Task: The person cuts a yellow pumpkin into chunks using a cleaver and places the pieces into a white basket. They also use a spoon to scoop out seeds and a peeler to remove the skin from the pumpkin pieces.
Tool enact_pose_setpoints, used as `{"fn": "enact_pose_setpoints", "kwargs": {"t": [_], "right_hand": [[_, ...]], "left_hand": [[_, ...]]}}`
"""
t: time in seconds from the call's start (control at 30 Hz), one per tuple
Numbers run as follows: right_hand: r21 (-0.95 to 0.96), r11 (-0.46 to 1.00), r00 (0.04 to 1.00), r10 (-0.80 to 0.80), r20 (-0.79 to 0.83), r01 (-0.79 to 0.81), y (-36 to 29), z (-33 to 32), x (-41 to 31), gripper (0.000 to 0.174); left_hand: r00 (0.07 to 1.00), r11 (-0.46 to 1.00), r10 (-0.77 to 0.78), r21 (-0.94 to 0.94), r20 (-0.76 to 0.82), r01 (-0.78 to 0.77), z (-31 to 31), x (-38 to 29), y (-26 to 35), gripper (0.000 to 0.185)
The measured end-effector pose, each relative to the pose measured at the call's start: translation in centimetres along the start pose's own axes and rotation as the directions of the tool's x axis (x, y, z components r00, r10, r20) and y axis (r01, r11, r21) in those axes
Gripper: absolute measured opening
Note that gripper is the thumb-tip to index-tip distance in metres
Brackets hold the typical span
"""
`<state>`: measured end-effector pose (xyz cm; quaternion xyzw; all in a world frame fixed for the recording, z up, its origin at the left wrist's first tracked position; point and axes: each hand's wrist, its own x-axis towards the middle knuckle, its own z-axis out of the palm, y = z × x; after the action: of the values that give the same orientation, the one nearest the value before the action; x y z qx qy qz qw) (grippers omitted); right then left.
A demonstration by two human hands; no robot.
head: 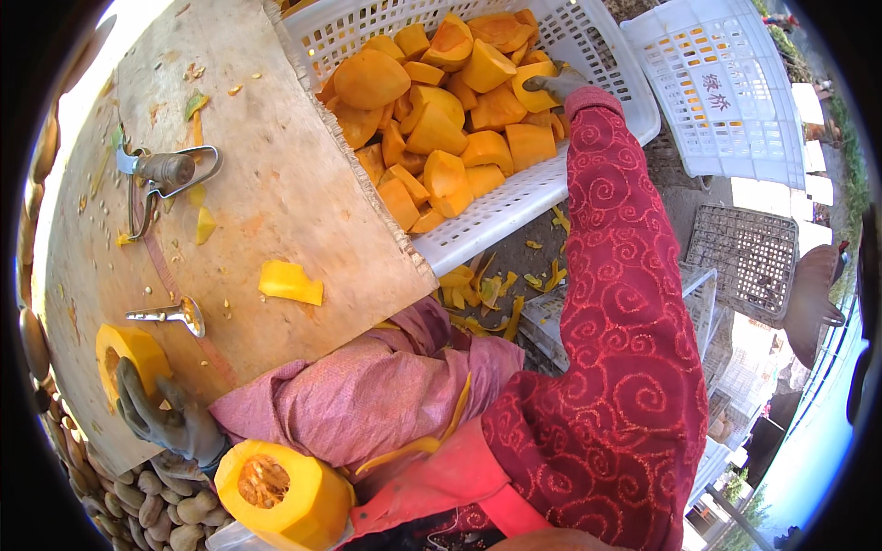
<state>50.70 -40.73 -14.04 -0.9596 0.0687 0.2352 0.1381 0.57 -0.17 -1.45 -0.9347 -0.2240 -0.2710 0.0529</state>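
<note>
My right hand (557, 84), in a grey glove, grips a peeled pumpkin piece (534, 88) at the right side of a white plastic crate (482, 237). Many orange pumpkin chunks (437, 131) fill this crate. At the lower left, my gloved left hand (169, 413) has its fingers against a hollow peeled pumpkin piece (141, 351) on the wooden board (331, 234); the far fingers are partly hidden. Close to my body stands a larger peeled pumpkin section (289, 496), its cut top showing seeds and fibres.
On the board lie a metal peeler with a wooden handle (165, 169), a metal spoon (172, 315) and a yellow scrap (291, 282). Whole unpeeled squashes (162, 506) crowd the lower left. Peelings (482, 289) litter the ground. More crates (723, 96) stand to the right.
</note>
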Motion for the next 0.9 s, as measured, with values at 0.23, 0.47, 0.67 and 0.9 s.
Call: {"fn": "enact_pose_setpoints", "kwargs": {"t": [0.23,0.47,0.67,0.9], "right_hand": [[0.942,0.336,0.963,-0.256,0.088,0.003,0.1,0.3,1.3,0.064],[0.984,-0.032,0.863,-0.487,0.138,-0.176,-2.2,-0.2,-2.1,0.063],[0.977,0.124,0.861,-0.462,0.213,-0.175,-2.1,0.3,-2.9,0.059],[0.960,0.076,0.878,-0.390,0.278,-0.270,-2.9,1.0,-6.0,0.058]], "left_hand": [[1.000,1.000,-0.025,-0.019,-0.004,0.024,-0.1,0.4,0.8,0.041],[1.000,0.998,-0.013,0.068,0.004,0.013,-0.2,-0.2,0.2,0.041],[1.000,1.000,-0.001,0.010,-0.013,0.002,-0.3,0.4,0.4,0.041],[0.999,1.000,0.007,0.000,-0.032,-0.007,-0.1,0.1,0.1,0.042]]}}
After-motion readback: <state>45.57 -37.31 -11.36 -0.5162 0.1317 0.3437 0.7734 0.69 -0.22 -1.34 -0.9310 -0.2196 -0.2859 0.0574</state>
